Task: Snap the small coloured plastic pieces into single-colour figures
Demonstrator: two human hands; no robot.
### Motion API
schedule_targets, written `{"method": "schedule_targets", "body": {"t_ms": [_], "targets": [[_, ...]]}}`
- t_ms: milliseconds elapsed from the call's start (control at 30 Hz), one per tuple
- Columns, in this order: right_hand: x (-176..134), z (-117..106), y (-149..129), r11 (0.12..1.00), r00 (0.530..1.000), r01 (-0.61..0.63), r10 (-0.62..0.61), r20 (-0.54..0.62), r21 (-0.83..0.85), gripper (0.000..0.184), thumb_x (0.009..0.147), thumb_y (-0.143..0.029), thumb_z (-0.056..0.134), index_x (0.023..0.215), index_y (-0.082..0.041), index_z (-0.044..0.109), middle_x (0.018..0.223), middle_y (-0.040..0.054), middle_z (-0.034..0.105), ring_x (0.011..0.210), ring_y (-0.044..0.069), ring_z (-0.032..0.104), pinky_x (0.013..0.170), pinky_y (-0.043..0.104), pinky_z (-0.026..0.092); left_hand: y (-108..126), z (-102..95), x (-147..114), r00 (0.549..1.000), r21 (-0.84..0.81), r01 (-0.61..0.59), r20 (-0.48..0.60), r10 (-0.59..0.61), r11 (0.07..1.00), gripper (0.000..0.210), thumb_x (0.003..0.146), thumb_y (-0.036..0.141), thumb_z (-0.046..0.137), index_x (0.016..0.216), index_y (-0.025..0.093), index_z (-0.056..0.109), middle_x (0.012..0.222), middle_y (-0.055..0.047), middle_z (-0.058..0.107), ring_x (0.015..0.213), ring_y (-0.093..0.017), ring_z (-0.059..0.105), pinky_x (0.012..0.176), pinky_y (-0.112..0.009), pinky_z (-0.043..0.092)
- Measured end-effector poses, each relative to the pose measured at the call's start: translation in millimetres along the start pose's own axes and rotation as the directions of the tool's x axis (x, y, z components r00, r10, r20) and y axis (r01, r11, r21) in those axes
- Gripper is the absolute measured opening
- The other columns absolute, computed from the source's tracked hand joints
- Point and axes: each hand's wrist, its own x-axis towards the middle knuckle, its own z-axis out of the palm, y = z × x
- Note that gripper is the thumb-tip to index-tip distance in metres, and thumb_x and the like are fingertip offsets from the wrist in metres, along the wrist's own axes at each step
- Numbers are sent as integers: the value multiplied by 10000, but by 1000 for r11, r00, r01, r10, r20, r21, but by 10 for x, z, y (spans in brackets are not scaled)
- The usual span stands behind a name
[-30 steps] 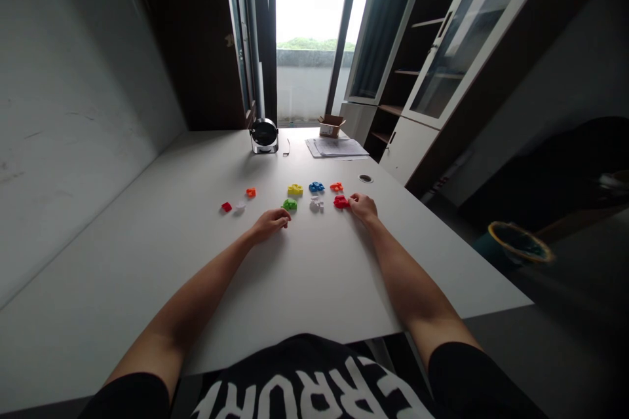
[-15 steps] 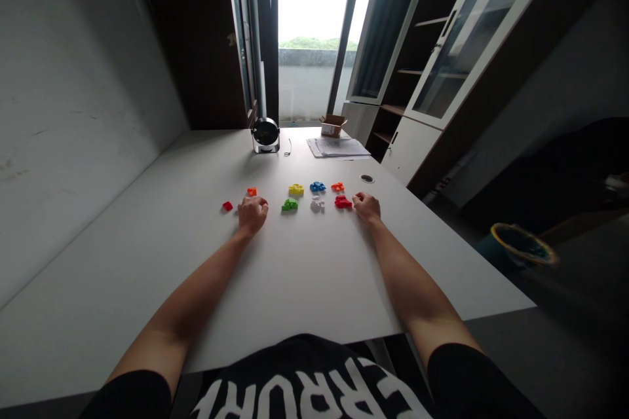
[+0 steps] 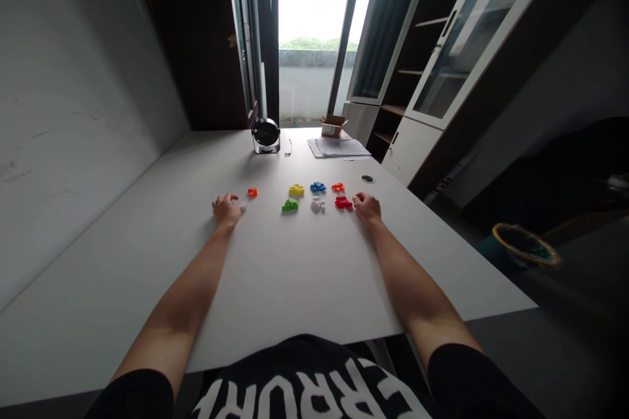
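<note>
My left hand (image 3: 227,210) rests on the white table with its fingers curled, over the place where a red block lay. That block is hidden, and I cannot tell whether the fingers hold it. Just right of this hand lies a small white block (image 3: 242,207). A small orange block (image 3: 252,192) sits farther back. My right hand (image 3: 367,207) is closed beside a cluster of red blocks (image 3: 343,202); what its fingers hold, if anything, is too small to make out. Nearby are clusters of orange (image 3: 338,187), white (image 3: 318,204), blue (image 3: 318,187), yellow (image 3: 296,190) and green blocks (image 3: 289,205).
Toward the back of the table (image 3: 295,275) stand a round black device on a stand (image 3: 266,135), an open cardboard box (image 3: 333,126) and papers (image 3: 339,148). A round hole (image 3: 367,179) is at the right. A bin (image 3: 523,245) stands beyond the right edge.
My left hand has moved left, from beside the orange block to over the red block, which it now covers. The white block beside it has come into view. My right hand has stayed put.
</note>
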Motion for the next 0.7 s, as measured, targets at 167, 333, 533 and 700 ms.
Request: {"method": "schedule_targets", "body": {"t_ms": [167, 333, 533, 700], "targets": [[-6, -6, 4, 1000, 1000, 6, -6, -3, 12, 259, 885, -378, 531, 933, -219, 730, 873, 59, 738, 792, 191, 625, 695, 257, 405, -4, 29, 0, 999, -11, -47, -2, 47, 999, 220, 790, 175, 598, 991, 236, 663, 1084, -124, 620, 1088, -319, 505, 1014, -442, 394], [-40, -27, -38, 1000, 1000, 9, -9, 1, 23, 271, 885, -378, 528, 941, -207, 731, 889, 65, 738, 804, 192, 624, 704, 256, 411, -4, 4, -8, 998, -38, -53, 20, 54, 998, 230, 749, 172, 630, 966, 242, 664, 1108, -127, 621, 1107, -335, 490, 987, -450, 410], [-74, -60, -96, 999, 1000, 17, -17, 2, 27, 273, 889, -370, 523, 941, -205, 733, 896, 64, 733, 820, 198, 623, 713, 258, 411, 19, -41, -50, 1000, 11, -9, 21, 9, 1000, 178, 786, 243, 646, 963, 252, 664, 1148, -146, 622, 1168, -376, 466, 969, -514, 390], [-93, -75, -119, 999, 1000, 21, -21, -15, 44, 275, 891, -355, 507, 945, -197, 725, 884, 64, 734, 816, 197, 619, 723, 256, 417, 42, -34, -52, 1000, 14, -15, -16, 15, 1000, 230, 811, 255, 626, 1038, 247, 663, 1163, -139, 635, 1185, -374, 475, 978, -513, 397]]}}
